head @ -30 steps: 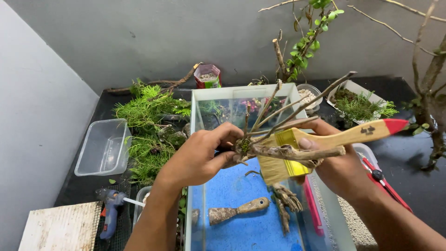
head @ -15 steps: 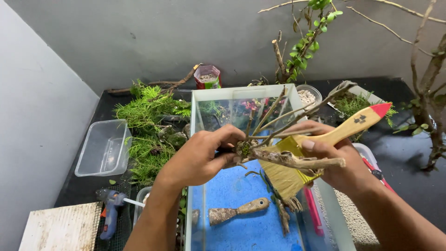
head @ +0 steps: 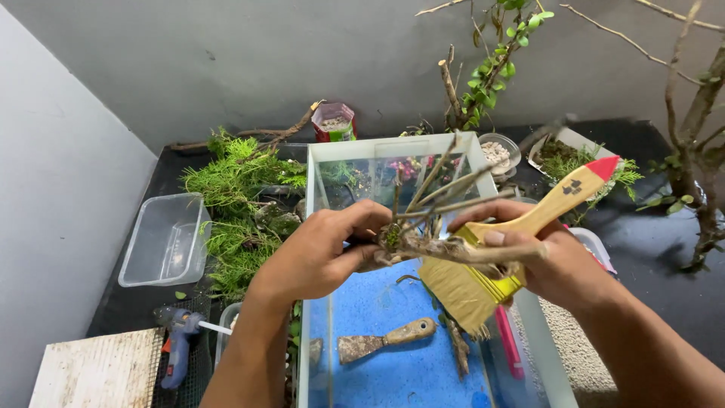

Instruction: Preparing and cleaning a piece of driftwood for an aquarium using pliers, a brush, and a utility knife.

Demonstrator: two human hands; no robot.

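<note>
In the head view, the left hand (head: 321,253) sat at the centre of the frame, its fingers curled tight around the thick end of a branched piece of driftwood (head: 434,242). The wood hung above the open top of a glass tank (head: 393,151), its thin twigs fanning up toward the upper middle of the frame. The right hand (head: 555,264), just right of centre, was closed around a wide paintbrush (head: 513,249) with a pale wooden handle and a red tip; the handle pointed to the upper right and the yellow bristles pointed down and left, touching the underside of the driftwood.

Inside the tank, on a blue mat (head: 393,355), a scraper (head: 385,340) with a worn handle lay at the lower centre. Left of the tank, green moss and fern cuttings (head: 234,204) were heaped, with a clear plastic tub (head: 166,238) at the left edge of the frame. A blue glue gun (head: 177,340) rested at the lower left, beside a pale board (head: 94,370).
</note>
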